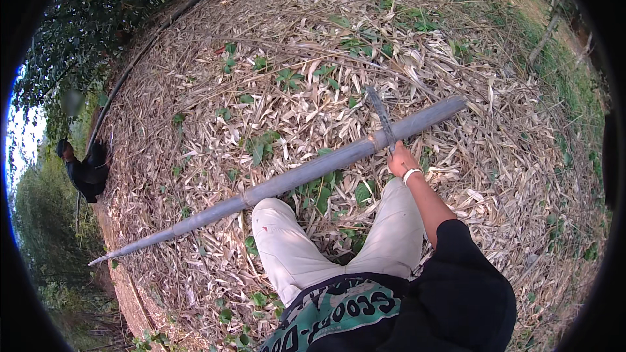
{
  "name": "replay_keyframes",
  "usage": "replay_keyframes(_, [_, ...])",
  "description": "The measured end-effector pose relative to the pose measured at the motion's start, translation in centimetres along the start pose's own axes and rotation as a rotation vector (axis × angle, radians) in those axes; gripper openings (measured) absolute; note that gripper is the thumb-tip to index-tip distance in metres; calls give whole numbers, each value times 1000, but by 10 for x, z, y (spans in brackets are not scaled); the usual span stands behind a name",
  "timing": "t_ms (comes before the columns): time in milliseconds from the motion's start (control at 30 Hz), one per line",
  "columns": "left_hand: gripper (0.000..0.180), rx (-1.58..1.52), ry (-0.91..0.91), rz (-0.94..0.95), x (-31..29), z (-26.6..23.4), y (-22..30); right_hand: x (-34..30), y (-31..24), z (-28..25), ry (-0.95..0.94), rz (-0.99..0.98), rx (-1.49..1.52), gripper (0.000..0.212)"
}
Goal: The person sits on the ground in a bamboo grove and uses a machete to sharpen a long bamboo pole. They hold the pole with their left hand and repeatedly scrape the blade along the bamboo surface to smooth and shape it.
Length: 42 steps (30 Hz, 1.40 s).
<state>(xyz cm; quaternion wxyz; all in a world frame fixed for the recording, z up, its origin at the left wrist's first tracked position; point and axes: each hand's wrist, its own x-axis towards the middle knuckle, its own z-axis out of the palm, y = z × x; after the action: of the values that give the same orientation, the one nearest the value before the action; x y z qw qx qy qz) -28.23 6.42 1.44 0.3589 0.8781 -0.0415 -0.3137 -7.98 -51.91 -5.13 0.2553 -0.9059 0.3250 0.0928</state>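
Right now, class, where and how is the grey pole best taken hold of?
Probably between the left knee and the blade, from above, gripping across its length: the grey pole there is round, exposed on top, and lies slantwise.

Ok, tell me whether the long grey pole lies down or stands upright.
Lying down: the pole stretches sideways over the leaf litter, past the person's knees. Whether its whole length touches down, I cannot tell.

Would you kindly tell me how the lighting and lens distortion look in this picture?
Head view: soft light on the dry leaves, with the sky washed out at left; strong fisheye distortion and a black border; bamboo pole and machete fairly clear, the dark-clothed person showing little detail.
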Motion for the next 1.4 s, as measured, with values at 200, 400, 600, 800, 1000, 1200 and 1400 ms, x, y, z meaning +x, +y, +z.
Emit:
replay_keyframes(200, [28,55,276,-70,-33,3,-17,8,-9,14,75,-29,14,42])
replay_keyframes(400, [13,933,638,449,61,-147,70,30,39,43,187,-143,-16,46])
replay_keyframes(600, [19,1155,958,767,38,-185,101,43,55,67,217,-236,-39,52])
replay_keyframes(800, [25,1174,988,877,35,-184,108,33,37,45,119,-93,-82,53])
replay_keyframes(1000, [31,721,740,771,47,-178,107,27,41,45,152,-143,-71,50])
replay_keyframes(1200, [51,-1125,-688,-306,109,-71,29,26,19,43,148,-181,-120,53])
replay_keyframes(1400, [60,-947,-758,-347,152,-65,11,22,25,17,81,-120,-109,48])
